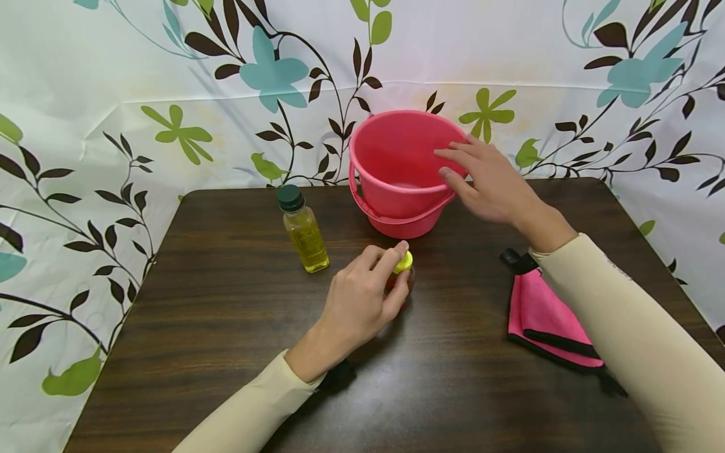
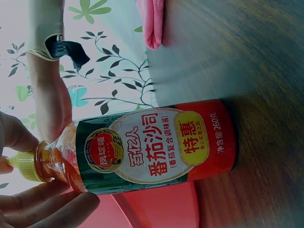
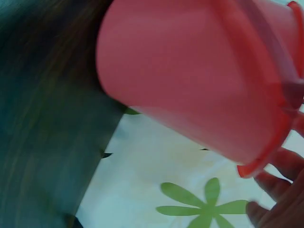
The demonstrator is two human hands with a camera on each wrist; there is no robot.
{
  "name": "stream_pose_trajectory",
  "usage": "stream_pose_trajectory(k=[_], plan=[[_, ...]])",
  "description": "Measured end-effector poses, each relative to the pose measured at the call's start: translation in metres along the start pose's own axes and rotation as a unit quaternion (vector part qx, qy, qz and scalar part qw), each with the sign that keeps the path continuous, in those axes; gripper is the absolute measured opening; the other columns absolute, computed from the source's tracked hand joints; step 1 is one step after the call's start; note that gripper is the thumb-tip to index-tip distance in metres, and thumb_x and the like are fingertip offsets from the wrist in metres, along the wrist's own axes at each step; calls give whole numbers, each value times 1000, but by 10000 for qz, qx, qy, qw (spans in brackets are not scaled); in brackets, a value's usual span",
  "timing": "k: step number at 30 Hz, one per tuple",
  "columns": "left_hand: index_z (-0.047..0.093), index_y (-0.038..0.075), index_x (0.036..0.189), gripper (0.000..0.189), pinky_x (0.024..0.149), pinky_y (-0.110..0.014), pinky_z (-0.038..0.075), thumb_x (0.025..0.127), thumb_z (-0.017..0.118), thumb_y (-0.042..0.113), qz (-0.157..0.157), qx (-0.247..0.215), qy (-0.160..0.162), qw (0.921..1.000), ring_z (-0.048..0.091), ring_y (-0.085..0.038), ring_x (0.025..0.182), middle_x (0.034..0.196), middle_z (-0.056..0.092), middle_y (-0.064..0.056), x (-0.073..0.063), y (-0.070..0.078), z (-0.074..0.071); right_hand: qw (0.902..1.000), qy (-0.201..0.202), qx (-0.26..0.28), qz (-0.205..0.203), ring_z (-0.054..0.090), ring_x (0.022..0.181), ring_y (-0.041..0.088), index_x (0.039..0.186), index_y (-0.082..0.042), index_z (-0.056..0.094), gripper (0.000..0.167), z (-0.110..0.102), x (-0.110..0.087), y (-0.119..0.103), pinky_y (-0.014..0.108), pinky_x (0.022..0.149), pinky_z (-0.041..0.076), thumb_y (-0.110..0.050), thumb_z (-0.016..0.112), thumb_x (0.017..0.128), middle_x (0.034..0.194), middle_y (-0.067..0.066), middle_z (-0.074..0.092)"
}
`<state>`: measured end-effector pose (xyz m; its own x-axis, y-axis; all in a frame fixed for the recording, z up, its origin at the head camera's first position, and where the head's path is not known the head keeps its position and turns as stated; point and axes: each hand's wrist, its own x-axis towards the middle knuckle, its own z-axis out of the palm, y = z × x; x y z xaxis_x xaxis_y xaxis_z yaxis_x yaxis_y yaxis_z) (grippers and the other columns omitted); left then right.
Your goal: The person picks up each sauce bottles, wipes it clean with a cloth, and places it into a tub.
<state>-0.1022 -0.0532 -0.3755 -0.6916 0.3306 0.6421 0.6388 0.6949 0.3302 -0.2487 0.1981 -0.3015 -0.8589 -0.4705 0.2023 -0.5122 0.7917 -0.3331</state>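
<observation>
a leaf-printed sheet [image 1: 136,56] is hung behind the dark, wood-grained desk [image 1: 226,314]. on the desk a pink bucket [image 1: 396,202] is set, the right hand [image 1: 489,181] held, fingers extended, at its rim; before it, a sauce bottle [image 2: 156,147] is gripped by the left hand [image 1: 362,292].

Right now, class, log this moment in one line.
left hand: holds yellow-capped red sauce bottle | right hand: at rim of pink plastic bucket

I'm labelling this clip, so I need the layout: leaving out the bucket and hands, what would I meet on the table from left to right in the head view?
Green-capped bottle → yellow-capped bottle → pink cloth.
</observation>
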Motion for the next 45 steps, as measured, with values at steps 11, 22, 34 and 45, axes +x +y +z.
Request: stream_pose_trajectory(k=[11,22,34,45], plan=[[70,9,130,39,60,-30,60,92,77,15,24,54,12,10000,64,-16,69,98,69,-10,1,1,-1,9998,129,135,-58,26,162,38,147,-8,63,50,10,-2,8,63,128,29,-36,54,107,160,21,51],[70,10,133,41,64,-30,61,93,76,15,-98,-25,-64,9999,67,-16,75,103,70,-9,0,2,-2,9928,979,321,-605,45,150,39,125,0,75,36,25,-3,17,59,124,37,-27,64,102,145,22,64],[67,4,129,39,78,-31,65,91,77,10,-4,-316,205,9993,71,-20,90,117,68,-13,-1,2,1,9686,2144,762,-999,57,142,36,113,1,79,24,41,-6,23,56,121,44,-15,77,95,132,20,73],[66,5,128,42,88,-34,64,89,80,8,29,-554,345,9979,70,-23,101,117,71,-14,-1,2,0,9683,2180,784,-937,58,141,35,112,1,79,25,45,-6,23,56,120,46,-17,77,96,132,19,73]])
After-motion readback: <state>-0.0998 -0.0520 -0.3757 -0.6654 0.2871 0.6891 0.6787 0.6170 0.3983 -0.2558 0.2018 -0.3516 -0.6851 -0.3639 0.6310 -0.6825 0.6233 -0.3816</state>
